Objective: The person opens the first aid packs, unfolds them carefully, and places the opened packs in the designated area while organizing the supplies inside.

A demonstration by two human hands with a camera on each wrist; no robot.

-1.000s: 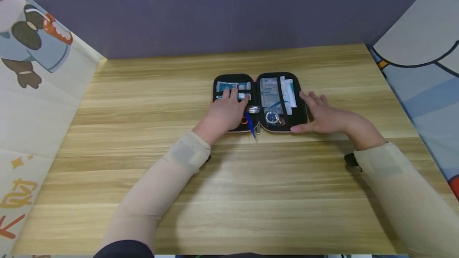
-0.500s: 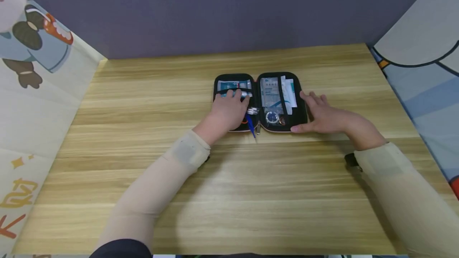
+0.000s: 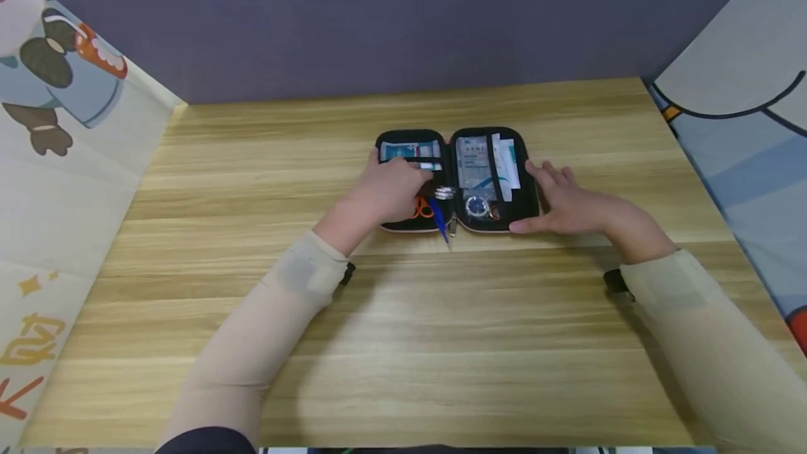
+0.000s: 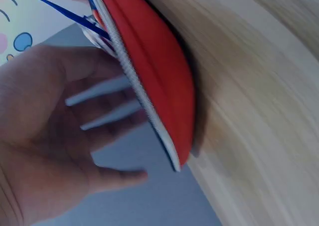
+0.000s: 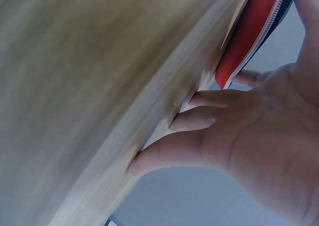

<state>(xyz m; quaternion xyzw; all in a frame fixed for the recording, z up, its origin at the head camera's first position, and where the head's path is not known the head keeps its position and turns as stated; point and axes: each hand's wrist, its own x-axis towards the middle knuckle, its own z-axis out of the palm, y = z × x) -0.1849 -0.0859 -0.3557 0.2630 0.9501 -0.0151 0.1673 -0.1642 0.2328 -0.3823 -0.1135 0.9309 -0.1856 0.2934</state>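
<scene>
A zippered case [image 3: 525, 210] lies unfolded on the table, black inside with a red shell [image 4: 162, 81]. My left hand [image 3: 386, 191] is over its left half, fingers reaching inside past the rim; the fingertips are partly hidden and no held thing shows. Beside that hand are orange-handled scissors [image 3: 424, 209], a pointed blue tool like tweezers [image 3: 439, 219] and a shiny silver item [image 3: 445, 193]. Straps hold packets [image 3: 410, 151] at left and a clear packet [image 3: 473, 160] at right. With fingers spread, my right hand [image 3: 574, 209] rests against the case's right edge, some fingertips on the table.
The wooden table [image 3: 479, 342] runs back to a dark purple wall [image 3: 403, 26]. Printed panels stand on both sides. A round watch-like item [image 3: 477, 207] lies in the case's right half, and a zipper pull [image 3: 453, 226] hangs at its front middle.
My left hand has shifted left and slightly toward me, turning so a finger reaches the case's left edge. More of the orange scissor handles shows. My right hand stays put.
</scene>
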